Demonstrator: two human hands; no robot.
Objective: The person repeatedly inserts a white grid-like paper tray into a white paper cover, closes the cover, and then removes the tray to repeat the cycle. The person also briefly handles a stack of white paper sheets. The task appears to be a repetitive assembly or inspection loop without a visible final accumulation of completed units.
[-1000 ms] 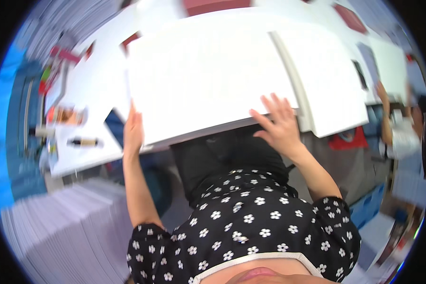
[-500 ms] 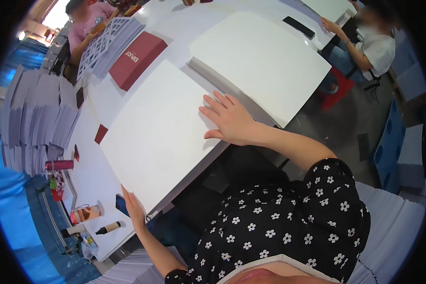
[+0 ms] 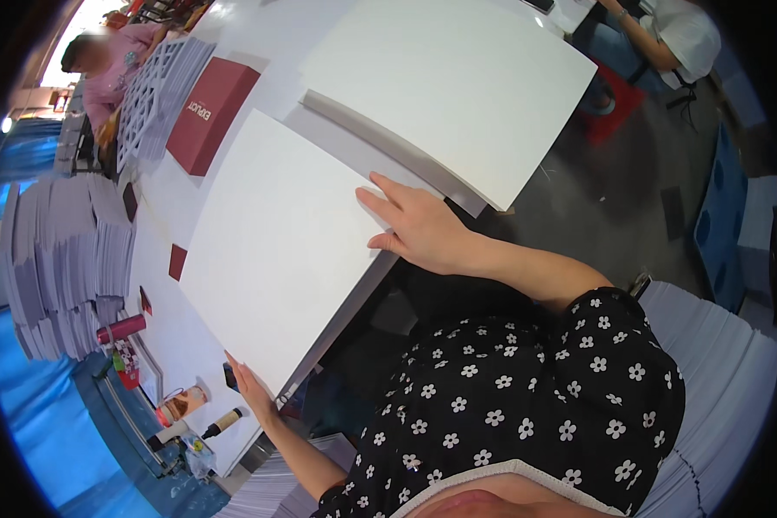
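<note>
A large white sheet point(image 3: 276, 242) lies on top of a stack of sheets at the table's near edge. My right hand point(image 3: 419, 226) rests flat on the sheet's right corner, fingers spread. My left hand point(image 3: 252, 390) touches the sheet's near left corner at the table edge, fingers together along the edge. A second big stack of white sheets point(image 3: 457, 82) lies beside it to the right, its grey edge showing between the two.
A dark red box point(image 3: 211, 112) lies farther along the white table point(image 3: 160, 302). Bottles and a glue tube point(image 3: 181, 406) stand at the left end. Tall paper piles point(image 3: 56, 250) rise on the left. One person point(image 3: 104, 73) sits far left, another point(image 3: 665, 34) top right.
The view has swung round and tilted. My right hand slid along the sheet toward its right corner. My left hand stays at the near left corner.
</note>
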